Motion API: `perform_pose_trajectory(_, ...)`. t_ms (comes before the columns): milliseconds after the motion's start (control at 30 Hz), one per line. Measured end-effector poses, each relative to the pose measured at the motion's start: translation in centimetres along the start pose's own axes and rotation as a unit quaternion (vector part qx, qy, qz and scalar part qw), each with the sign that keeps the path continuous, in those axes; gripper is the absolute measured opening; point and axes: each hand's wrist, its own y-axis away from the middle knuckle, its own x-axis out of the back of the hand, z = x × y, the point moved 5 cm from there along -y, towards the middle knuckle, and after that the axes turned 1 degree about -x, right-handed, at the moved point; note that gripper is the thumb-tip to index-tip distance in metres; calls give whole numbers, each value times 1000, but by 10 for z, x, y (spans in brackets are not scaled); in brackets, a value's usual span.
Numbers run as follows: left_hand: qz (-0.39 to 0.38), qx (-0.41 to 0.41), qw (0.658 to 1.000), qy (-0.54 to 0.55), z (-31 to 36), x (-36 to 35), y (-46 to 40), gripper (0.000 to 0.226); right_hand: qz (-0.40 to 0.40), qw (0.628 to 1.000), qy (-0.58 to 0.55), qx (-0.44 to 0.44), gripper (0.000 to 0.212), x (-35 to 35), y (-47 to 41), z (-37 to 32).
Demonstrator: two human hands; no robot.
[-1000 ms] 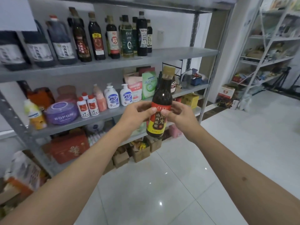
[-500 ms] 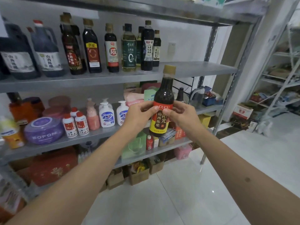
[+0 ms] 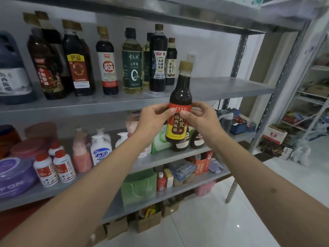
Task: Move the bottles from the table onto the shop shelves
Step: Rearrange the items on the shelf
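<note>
The dark vinegar bottle (image 3: 179, 111) with the red and yellow label is up in the air, standing straight, in front of the edge of the grey shelf (image 3: 231, 87) where other bottles stand. It sits between both hands. The left hand (image 3: 153, 120) pinches its left side and the right hand (image 3: 201, 118) pinches its right side, thumbs on the label. To do this well, I think the bottle should go up and over the shelf edge, then down flat on the bare part right of the small dark bottle (image 3: 171, 62), without bumping it
</note>
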Motion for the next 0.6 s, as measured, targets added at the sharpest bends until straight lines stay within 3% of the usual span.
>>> perform_pose_trajectory(233, 17, -13, 1000, 6, 8, -6, -87, 28, 17, 1000, -13, 15, 49, 0, -83, -6)
perform_pose_trajectory(400, 42, -24, 999, 3, 10, -14, -143, 16, 21, 999, -14, 31, 50, 7, -141, -6)
perform_pose_trajectory(600, 66, -54, 996, -30, 9, -37, -205, 22, 21, 998, -37, 50, 53, 25, -212, 3)
